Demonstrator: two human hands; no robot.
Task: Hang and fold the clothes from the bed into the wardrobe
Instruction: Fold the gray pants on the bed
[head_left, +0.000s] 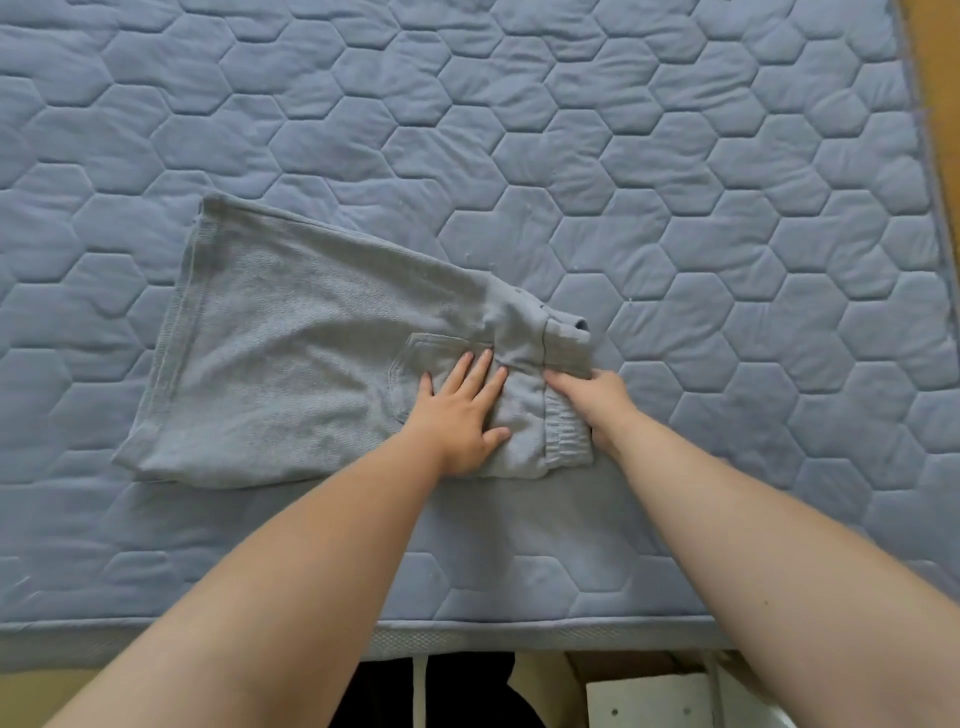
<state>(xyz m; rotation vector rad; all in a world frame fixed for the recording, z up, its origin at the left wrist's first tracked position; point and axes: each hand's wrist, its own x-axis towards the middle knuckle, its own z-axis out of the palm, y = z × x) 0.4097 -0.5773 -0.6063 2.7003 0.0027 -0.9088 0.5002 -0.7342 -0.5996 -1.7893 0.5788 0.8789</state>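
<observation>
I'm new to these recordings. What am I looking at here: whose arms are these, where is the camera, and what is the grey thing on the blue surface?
There is no machine here. A person wears a wide-angle camera on the head, so you look down along their two bare arms. The blue surface is a quilted bed cover with a hexagon pattern. On it lies a pair of grey shorts, apparently folded in half, with a pocket facing up. The left hand presses flat on the shorts beside the pocket. The right hand grips the elastic waistband with curled fingers.

Shorts (291, 358) on bed (675, 156), near front edge
</observation>
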